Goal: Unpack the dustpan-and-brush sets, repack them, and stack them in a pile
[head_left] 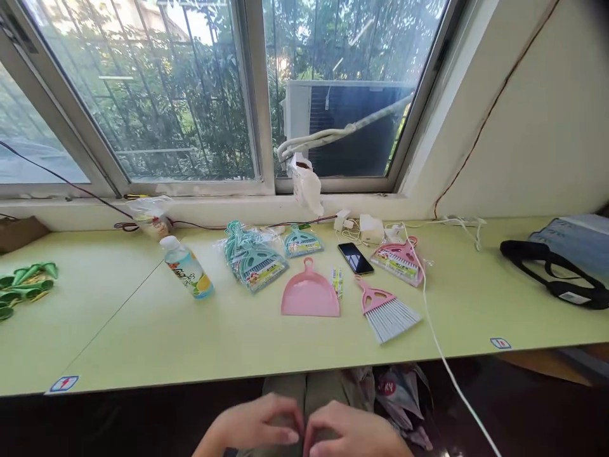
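My left hand (259, 422) and my right hand (349, 431) are over my lap, below the table's front edge, fingertips close together. Both have bent, slightly parted fingers with nothing visible in them. On the table (214, 343), a pink dustpan (310, 295) lies beyond them. To its right is a pink brush (387, 311) with pale bristles. A small printed packet (337, 282) lies between the two. Teal brush-and-dustpan sets (257, 260) in clear wrapping are stacked at the back left of the dustpan, with another teal set (302, 242) beside them.
A bottle (188, 270) stands left of the teal sets. A phone (355, 258), a wrapped pink set (398, 260) and white chargers (371, 228) are behind the brush. A white cable (440, 349) crosses the table's front edge. Green cones (26, 285) lie far left, a black strap (554, 273) far right.
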{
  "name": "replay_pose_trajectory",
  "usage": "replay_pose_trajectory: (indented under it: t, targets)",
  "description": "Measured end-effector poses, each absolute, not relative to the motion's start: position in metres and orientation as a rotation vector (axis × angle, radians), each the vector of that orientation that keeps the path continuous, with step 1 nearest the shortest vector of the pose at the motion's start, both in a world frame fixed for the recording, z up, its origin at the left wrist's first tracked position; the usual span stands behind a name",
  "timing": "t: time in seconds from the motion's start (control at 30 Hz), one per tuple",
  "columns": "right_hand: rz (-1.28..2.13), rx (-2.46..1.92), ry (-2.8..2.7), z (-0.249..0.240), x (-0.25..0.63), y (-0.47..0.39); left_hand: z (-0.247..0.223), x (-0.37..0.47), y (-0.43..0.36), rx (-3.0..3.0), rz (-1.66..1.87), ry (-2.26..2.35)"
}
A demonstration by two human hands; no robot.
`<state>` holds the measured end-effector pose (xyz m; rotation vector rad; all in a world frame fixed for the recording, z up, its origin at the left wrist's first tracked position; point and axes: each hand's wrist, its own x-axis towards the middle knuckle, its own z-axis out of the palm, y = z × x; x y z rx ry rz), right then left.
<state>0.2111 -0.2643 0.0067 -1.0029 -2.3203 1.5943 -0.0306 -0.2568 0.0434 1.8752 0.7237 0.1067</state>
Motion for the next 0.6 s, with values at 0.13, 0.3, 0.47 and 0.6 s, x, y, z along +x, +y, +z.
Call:
replay_pose_trajectory:
  t: [0.13, 0.3, 0.47, 0.6]
  targets:
    - [1.413, -0.937, -2.084, 0.058, 0.230, -0.200, 0.026, -0.009, -0.153, 1.828, 0.643, 0.887]
    - [0.547, -1.655, -1.675, 0.031, 0.267, -0.080, 0.013, 0.016, -0.038, 1.985, 1.025, 1.419]
    - [0.137, -2.011, -1.756, -0.016, 0.272, -0.002, -0.009, 0.037, 0.022, 1.963, 0.847, 1.560]
    - [0.097, -2.031, -1.884, -0.027, 0.272, 0.012, -0.023, 0.036, 0.033, 1.857, 1.036, 1.532]
